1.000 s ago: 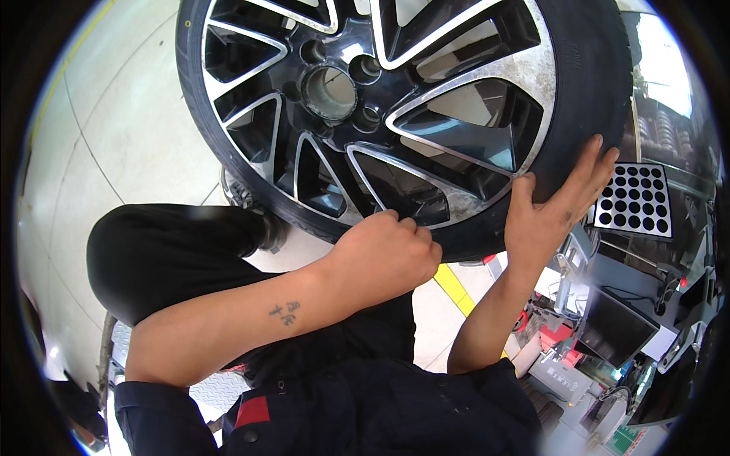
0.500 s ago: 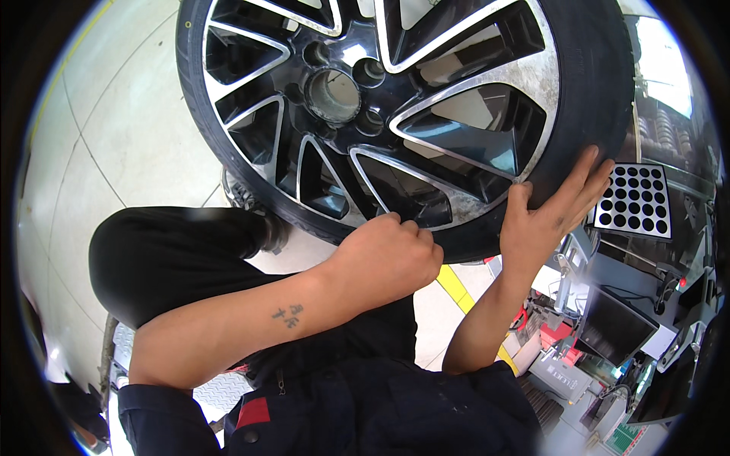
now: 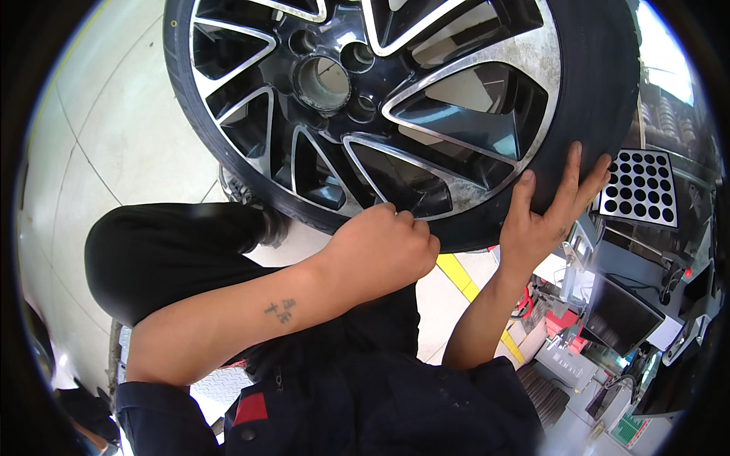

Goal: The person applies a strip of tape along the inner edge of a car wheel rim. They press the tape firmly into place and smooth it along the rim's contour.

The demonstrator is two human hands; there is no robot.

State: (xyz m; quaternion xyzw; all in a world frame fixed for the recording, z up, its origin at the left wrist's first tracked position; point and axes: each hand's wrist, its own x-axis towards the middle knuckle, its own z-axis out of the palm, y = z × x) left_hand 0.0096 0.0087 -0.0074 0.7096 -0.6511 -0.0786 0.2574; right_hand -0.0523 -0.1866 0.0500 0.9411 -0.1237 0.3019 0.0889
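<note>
A large car wheel with a black tyre and a black-and-silver spoked rim fills the top of the view, its hub hole at the upper middle. My left hand is curled into a fist at the lower edge of the rim, knuckles against the tyre; whether it holds anything is hidden. My right hand lies flat with fingers spread on the tyre's lower right sidewall. My dark trouser knee sits below the wheel at the left.
Pale tiled floor lies to the left. A yellow floor line runs under the wheel. At the right stand a white board with black dots, a dark monitor and cluttered equipment. A metal tread plate is below my arm.
The wheel has shifted slightly right and down in view. My right hand has slid a little along the tyre; my left fist stays at the rim's lower edge.
</note>
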